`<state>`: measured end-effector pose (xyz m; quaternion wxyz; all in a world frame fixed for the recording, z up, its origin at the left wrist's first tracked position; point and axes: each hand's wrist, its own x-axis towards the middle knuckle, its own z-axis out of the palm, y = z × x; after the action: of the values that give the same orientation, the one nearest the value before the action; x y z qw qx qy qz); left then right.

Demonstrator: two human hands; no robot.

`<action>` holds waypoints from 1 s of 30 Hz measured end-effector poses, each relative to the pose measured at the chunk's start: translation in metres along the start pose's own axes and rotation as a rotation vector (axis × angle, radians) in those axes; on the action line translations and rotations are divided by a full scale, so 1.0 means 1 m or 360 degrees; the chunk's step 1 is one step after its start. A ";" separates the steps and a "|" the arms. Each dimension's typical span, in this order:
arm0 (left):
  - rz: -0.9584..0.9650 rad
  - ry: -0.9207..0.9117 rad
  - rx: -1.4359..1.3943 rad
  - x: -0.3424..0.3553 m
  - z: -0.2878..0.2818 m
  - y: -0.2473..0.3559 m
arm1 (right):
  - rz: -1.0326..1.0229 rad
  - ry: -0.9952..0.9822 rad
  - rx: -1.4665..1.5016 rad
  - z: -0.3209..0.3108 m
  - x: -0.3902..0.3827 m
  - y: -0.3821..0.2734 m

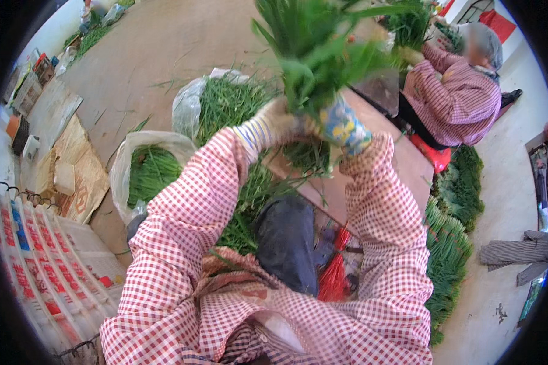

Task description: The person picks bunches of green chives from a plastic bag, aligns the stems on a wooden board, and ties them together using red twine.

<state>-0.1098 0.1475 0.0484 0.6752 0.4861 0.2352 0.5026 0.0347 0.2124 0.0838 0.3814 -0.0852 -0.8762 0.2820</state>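
Note:
A bunch of long, flat green leaves [313, 76], like garlic chives, stands upright in front of me, its tips blurred. My left hand [281, 123], in a pale glove with a striped cuff, is closed round the lower end of the bunch. My right hand [341, 123], in a blue and yellow patterned glove, grips the same end from the other side; its fingers are partly hidden by leaves. Below both hands lie loose green stalks [304, 155] on a brown board [396, 164].
A white bag [125, 164] of greens and a clear bag [187, 109] stand left. Red strings [335, 274] hang beside my dark-clad leg [286, 243]. Stacked green bundles [447, 261] line the right. A co-worker [453, 97] handles greens at the upper right. A crate [61, 267] stands lower left.

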 end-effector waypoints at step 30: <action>-0.0092 0.1457 0.0325 -0.242 -0.053 -0.085 | 0.0656 0.0449 0.0914 0.044 0.187 -0.147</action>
<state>-0.2069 -0.0518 -0.0912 0.4645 0.2716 0.5703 0.6206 -0.1171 0.1405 0.2581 0.4418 -0.1872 -0.6649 0.5724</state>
